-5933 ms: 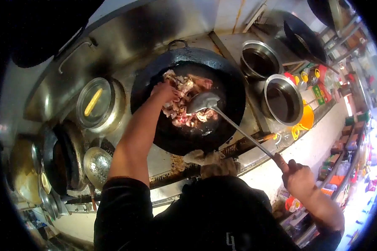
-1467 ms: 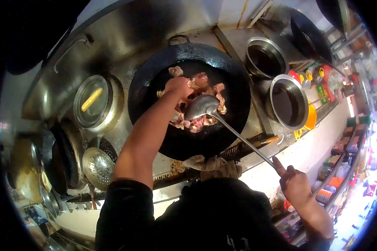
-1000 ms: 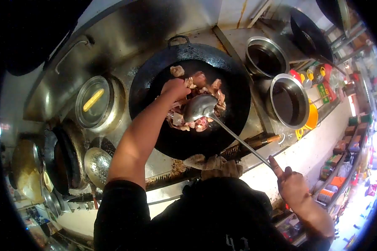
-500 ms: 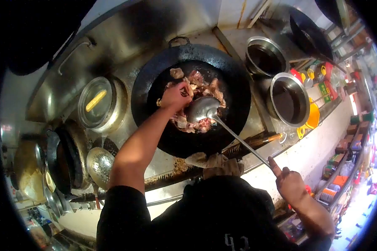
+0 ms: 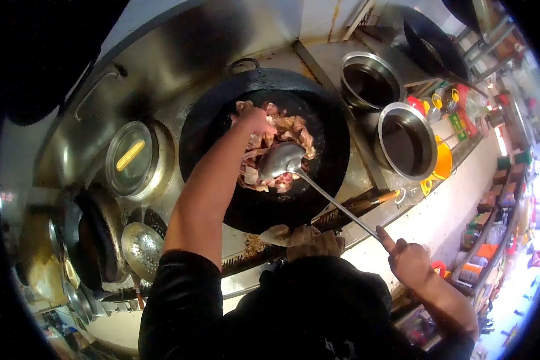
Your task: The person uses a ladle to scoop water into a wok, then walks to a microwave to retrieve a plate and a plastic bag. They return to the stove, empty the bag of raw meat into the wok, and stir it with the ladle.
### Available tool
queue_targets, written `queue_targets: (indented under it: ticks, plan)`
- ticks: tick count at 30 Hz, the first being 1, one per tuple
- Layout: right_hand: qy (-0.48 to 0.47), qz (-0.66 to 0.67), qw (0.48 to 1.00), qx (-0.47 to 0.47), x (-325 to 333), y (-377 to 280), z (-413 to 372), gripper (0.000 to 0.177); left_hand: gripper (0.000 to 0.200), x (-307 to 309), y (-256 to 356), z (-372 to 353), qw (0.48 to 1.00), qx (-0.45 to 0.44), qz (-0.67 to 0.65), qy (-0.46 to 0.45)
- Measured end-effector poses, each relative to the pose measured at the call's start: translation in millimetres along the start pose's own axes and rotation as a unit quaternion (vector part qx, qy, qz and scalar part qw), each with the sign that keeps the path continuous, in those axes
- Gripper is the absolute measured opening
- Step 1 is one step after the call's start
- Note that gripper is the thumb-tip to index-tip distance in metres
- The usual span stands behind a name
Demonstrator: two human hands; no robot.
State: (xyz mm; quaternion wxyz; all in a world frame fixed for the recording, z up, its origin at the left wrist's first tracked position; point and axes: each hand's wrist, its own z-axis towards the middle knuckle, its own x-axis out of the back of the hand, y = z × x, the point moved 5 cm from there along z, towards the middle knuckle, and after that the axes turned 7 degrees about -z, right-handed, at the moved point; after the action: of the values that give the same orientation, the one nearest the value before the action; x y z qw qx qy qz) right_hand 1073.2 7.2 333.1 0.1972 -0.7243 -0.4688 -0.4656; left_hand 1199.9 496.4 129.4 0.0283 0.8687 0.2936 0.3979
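A large black wok (image 5: 327, 144) holds chunks of raw-looking meat (image 5: 303, 137). My left hand (image 5: 258, 122) reaches in among the upper left pieces; its fingers are partly hidden, so whether it grips a piece is unclear. A metal ladle (image 5: 282, 160) lies over the lower part of the meat, its bowl hiding some of it. Its long handle slants down to the right, where my right hand (image 5: 410, 262) is closed round the end with the index finger stretched along it.
Two steel pots of dark liquid (image 5: 373, 81) (image 5: 405, 143) stand right of the wok. Left are a lidded pot (image 5: 129, 159) with a yellow corncob-like handle and a perforated skimmer (image 5: 143, 249). Cloths (image 5: 309, 240) lie at the wok's near edge.
My left hand has moved up and away within the wok, over the upper meat pieces. My right hand still holds the ladle in nearly the same place. The view has shifted slightly.
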Motion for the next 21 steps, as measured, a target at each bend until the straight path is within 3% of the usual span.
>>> queue_targets:
  ticks: [1, 3, 4, 6, 7, 8, 11, 14, 16, 18, 19, 21]
  plan:
    - [0.018, -0.008, 1.0, 0.006, -1, 0, 0, 0.07, 0.074, -2, 11, -13, 1.0, 0.0, 0.001, -0.001]
    - [0.034, -0.015, 0.999, 0.012, -4, 0, 0, 0.068, 0.07, -2, 32, -46, 0.974, -0.056, -0.021, 0.218]
    - [0.055, -0.039, 0.997, 0.022, -4, -1, -1, 0.068, 0.07, -10, 33, -45, 0.975, -0.055, -0.02, 0.216]
    - [0.077, -0.061, 0.995, 0.035, -4, -5, -1, 0.067, 0.062, -16, 39, -49, 0.943, -0.134, -0.061, 0.298]
    - [0.039, -0.058, 0.997, 0.028, -5, -7, 0, 0.067, 0.048, -13, 47, -62, 0.945, -0.154, -0.07, 0.28]
    - [0.001, -0.054, 0.998, 0.02, -6, -9, 0, 0.066, 0.048, -11, 51, -71, 0.945, -0.153, -0.07, 0.279]
    - [0.018, -0.054, 0.996, 0.062, 10, -19, 5, 0.066, 0.031, -7, 61, -97, 0.94, -0.204, 0.003, 0.273]
    - [0.006, 0.002, 0.996, 0.089, 15, -23, 11, 0.068, 0.031, -4, 52, -108, 0.943, -0.178, -0.031, 0.28]
    - [0.024, -0.013, 0.996, 0.088, 12, -23, 12, 0.068, 0.03, -10, 45, -111, 0.93, -0.187, -0.042, 0.313]
    - [0.041, -0.029, 0.995, 0.087, 13, -23, 13, 0.068, 0.028, -6, 38, -120, 0.874, -0.209, -0.069, 0.433]
    - [0.059, -0.049, 0.994, 0.083, 17, -22, 13, 0.068, 0.028, -4, 37, -122, 0.874, -0.209, -0.069, 0.433]
    - [0.076, -0.067, 0.992, 0.076, 20, -21, 13, 0.068, 0.025, 14, 20, -130, 0.804, -0.165, -0.192, 0.538]
